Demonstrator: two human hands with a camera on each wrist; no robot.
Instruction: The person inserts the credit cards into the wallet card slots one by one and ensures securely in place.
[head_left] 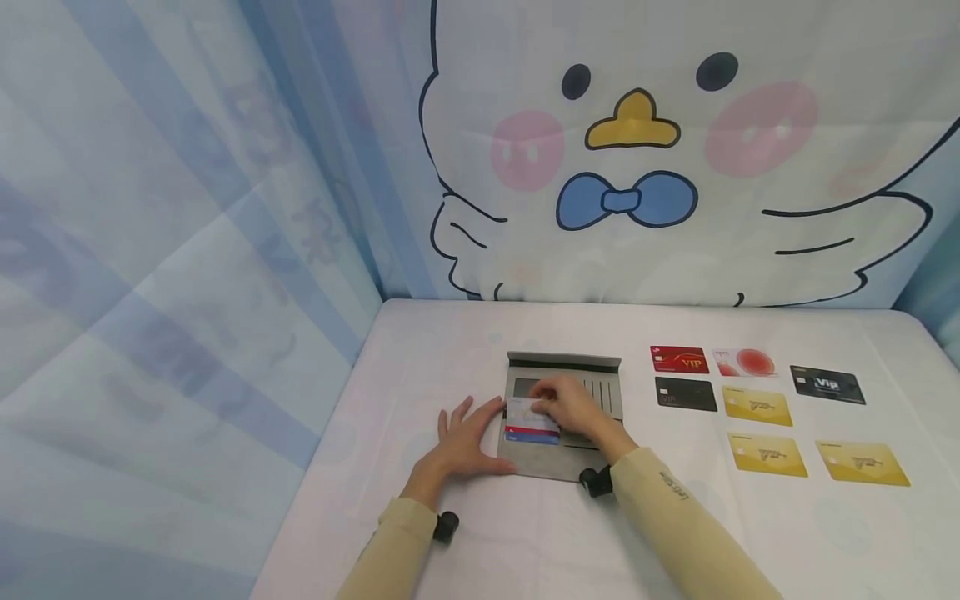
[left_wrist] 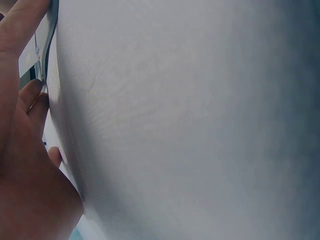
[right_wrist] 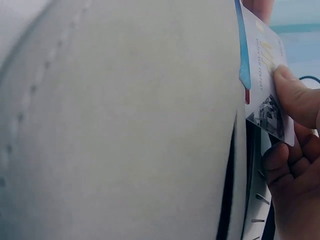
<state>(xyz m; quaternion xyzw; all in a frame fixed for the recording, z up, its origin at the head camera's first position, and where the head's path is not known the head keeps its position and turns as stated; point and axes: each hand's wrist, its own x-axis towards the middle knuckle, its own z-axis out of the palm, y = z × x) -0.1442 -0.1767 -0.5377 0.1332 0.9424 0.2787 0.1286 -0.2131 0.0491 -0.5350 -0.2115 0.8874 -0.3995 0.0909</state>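
A grey card wallet [head_left: 536,465] lies unfolded on the table, with several slits on its right part. My right hand [head_left: 573,406] pinches a white card [head_left: 522,412] between thumb and fingers over the wallet's left part. In the right wrist view this card [right_wrist: 262,65] shows a diamond picture, and a blue and red edge [right_wrist: 244,70] stands beside it at the wallet's slot. How deep the card sits cannot be told. My left hand [head_left: 465,446] rests at the wallet's left side, fingers spread, thumb along the lower edge.
To the right lie a red VIP card [head_left: 678,359], a white card with a red circle [head_left: 745,362], a dark grey card [head_left: 686,393], a black Vip card [head_left: 827,384] and several gold cards [head_left: 757,406]. A patterned curtain [head_left: 622,258] hangs behind the table.
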